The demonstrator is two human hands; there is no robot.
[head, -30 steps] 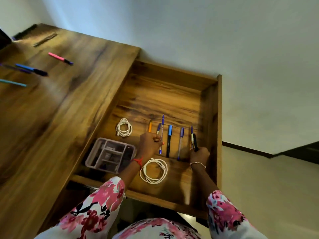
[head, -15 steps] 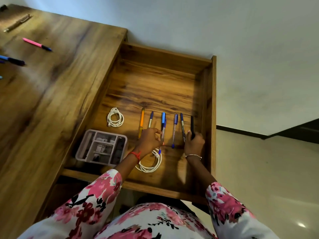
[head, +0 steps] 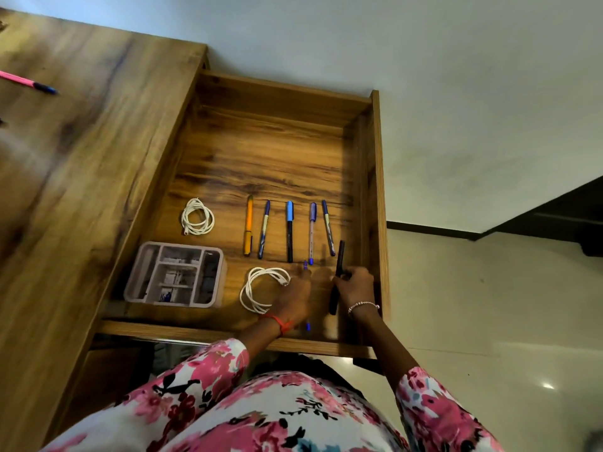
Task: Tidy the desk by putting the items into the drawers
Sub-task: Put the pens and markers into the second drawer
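Note:
The wooden drawer point(head: 378, 203) stands pulled out beside the desk point(head: 81, 164). On its floor lie an orange pen point(head: 248, 225) and several blue pens point(head: 289, 230) in a row. My left hand point(head: 295, 293) holds a blue pen point(head: 306, 298) lengthwise near the front; only its two ends show. My right hand point(head: 355, 288) grips a black pen point(head: 338, 261) close to the drawer's right wall. A pink pen point(head: 27, 82) lies on the desk at the far left.
A grey divided organiser tray point(head: 174, 274) sits at the drawer's front left. One coiled white cable point(head: 197, 217) lies behind it, another point(head: 262, 288) touches my left hand. Pale floor point(head: 489, 305) lies to the right.
Both hands have drawn back toward the drawer's front, away from the row of pens. My left hand now carries a blue pen; the right still holds the black one.

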